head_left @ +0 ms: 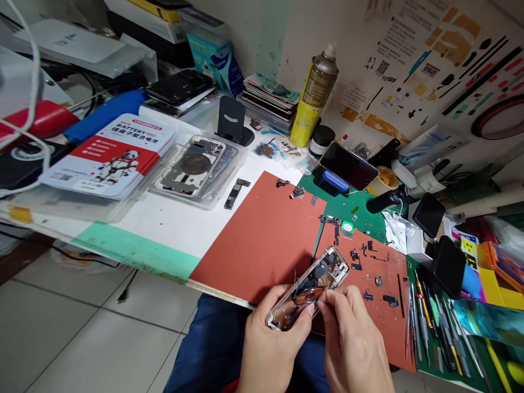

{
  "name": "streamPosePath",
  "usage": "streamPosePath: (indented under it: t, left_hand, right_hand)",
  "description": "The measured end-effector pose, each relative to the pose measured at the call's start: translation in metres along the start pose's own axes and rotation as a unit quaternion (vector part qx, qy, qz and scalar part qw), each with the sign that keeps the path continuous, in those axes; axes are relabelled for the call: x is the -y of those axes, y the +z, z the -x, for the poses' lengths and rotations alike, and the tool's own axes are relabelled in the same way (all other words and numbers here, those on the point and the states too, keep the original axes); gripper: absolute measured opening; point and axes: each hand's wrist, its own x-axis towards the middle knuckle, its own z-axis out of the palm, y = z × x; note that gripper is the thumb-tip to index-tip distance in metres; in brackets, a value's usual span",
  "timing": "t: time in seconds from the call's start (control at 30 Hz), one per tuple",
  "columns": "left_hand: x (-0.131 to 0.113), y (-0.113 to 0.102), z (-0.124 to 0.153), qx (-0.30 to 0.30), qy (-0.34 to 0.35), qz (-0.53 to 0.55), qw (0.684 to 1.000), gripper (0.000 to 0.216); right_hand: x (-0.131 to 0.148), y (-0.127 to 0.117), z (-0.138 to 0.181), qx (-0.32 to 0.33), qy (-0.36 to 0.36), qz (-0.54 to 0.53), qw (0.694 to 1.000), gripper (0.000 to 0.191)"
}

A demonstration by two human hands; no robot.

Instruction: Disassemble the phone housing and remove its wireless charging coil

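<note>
My left hand (273,334) is closed around the lower end of an opened phone housing (303,284), which is tilted above the front edge of the brown-red mat (249,240). A round copper-coloured coil (309,295) shows inside the housing. The fingers of my right hand (352,326) are pinched together at the housing's right edge, beside the coil. Whatever lies between those fingertips is hidden. Small phone parts (356,256) lie on the mat to the right, near a connector flex strip (329,220).
Another phone housing (192,164) rests in a clear plastic tray, with a battery box (110,155) to its left. A yellow spray can (314,98) stands at the back near a propped phone (349,166). Tweezers and screwdrivers (440,327) line the right side.
</note>
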Motion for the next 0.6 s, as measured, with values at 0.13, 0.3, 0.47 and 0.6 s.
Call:
streamPosePath:
  t: [0.13,0.3,0.47,0.6]
  left_hand:
    - [0.0006,-0.0013,0.0010,0.002,-0.007,-0.002,1.000,0.018]
    - [-0.0012,-0.0006,0.0009,0.005,-0.013,0.012,1.000,0.018]
    - [-0.0026,0.0008,0.0000,-0.001,-0.003,0.004,1.000,0.016]
    - [-0.0018,-0.0002,-0.0006,0.002,-0.006,0.006,1.000,0.017]
  right_hand:
    - [-0.0015,0.0026,0.0014,-0.008,-0.003,0.008,1.000,0.029]
    - [-0.0021,0.0036,0.0026,-0.004,0.005,0.031,0.999,0.028]
    - [-0.0019,0.0051,0.0041,-0.001,0.001,0.036,0.999,0.027]
    - [-0.0022,0.0040,0.0034,0.005,-0.004,0.026,1.000,0.027]
